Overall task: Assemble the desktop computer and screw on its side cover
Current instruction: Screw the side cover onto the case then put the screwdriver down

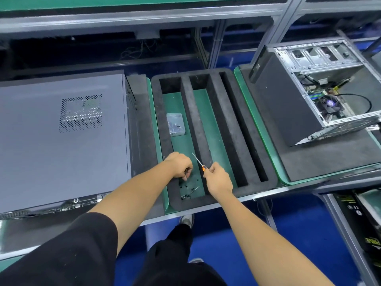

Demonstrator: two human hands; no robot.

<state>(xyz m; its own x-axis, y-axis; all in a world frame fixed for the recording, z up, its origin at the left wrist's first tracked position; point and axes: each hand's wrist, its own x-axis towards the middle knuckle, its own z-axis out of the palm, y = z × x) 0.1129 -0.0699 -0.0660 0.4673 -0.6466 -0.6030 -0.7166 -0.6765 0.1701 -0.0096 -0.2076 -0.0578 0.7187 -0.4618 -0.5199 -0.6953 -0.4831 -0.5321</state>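
A grey desktop computer [61, 139] lies flat on the left of the bench, its vented side cover facing up. In the middle stands a black foam tray [198, 124] with long slots. My left hand [180, 165] reaches into the near end of the leftmost slot, its curled fingertips down among several small black screws [188, 189]; whether it pinches one is hidden. My right hand [217, 178] grips a screwdriver [199, 161] by its orange handle, the thin shaft pointing up and to the left.
A small clear plastic box [175, 124] lies further up the same slot. A second computer case [321, 93], open with its boards and fan showing, stands on a dark mat at the right. Shelf rails run along the back. Black boxes [358, 219] sit below right.
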